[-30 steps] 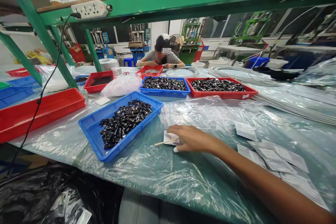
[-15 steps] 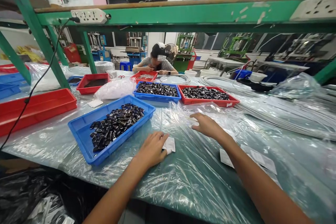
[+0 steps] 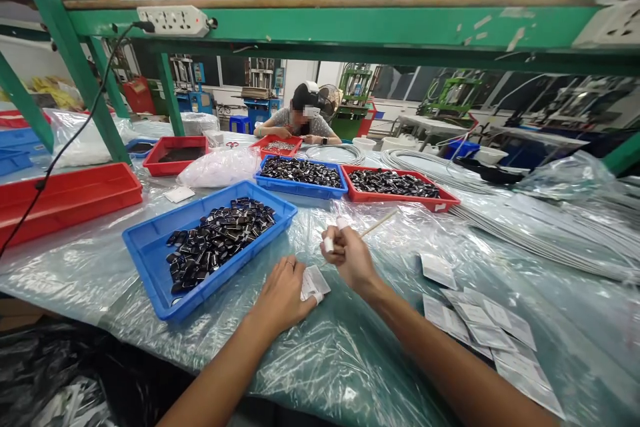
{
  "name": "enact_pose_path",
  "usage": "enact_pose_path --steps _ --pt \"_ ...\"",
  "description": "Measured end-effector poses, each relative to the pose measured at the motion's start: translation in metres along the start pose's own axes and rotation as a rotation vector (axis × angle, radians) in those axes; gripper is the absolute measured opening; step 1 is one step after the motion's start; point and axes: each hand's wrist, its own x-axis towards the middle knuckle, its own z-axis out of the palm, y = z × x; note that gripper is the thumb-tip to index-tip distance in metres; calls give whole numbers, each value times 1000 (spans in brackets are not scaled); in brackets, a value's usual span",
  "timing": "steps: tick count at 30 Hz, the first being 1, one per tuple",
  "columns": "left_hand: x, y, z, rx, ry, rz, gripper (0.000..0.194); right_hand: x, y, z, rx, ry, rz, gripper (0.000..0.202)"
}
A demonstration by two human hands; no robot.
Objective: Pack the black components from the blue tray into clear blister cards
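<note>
My left hand (image 3: 283, 290) lies on the table beside the blue tray (image 3: 159, 303), holding a small white packet (image 3: 311, 279) between its fingers and thumb. A white covering wraps the left thumb tip. Just to the right, my right hand (image 3: 353, 255) is raised a little, its fingers closed round a thin pale stick (image 3: 380, 223) that points up and to the right. White coverings also show on two of its fingertips. Many small black glossy pieces (image 3: 225, 233) fill much of the tray. Several printed packets (image 3: 477, 320) lie right of my right forearm.
Behind stand another blue tray (image 3: 301, 191) and a red tray (image 3: 400, 197), both full of black pieces. An unfilled red tray (image 3: 70, 203) is at left. Coiled pale cable (image 3: 540, 247) lies right. A green shelf beam (image 3: 325, 27) crosses overhead. A person (image 3: 300, 117) sits opposite.
My right hand has come left and nearer, and its fingers have closed round the stick. My left hand has shifted slightly left with the packet, which has turned.
</note>
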Motion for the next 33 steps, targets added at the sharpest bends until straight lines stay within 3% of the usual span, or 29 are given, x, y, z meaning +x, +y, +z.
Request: enact_pose_path --steps 5,10,14,20,25,29,33 --pt "1 -1 3 -29 3 1 38 13 38 12 22 65 60 51" --pt "3 -5 8 -27 22 -3 38 22 55 17 6 79 38 55" --pt "2 -2 6 -11 25 -52 38 7 54 19 1 34 79 57" --pt "-3 6 -1 12 30 -67 34 -31 31 1 -131 -96 128 55" --pt "-15 -2 -7 3 52 -108 46 -7 22 15 103 -59 83 51" --pt "-23 -9 -8 -30 67 -105 31 11 36 35 138 -102 111 52" --pt "-22 -12 -3 -52 97 -92 33 20 53 44 103 -111 109 53"
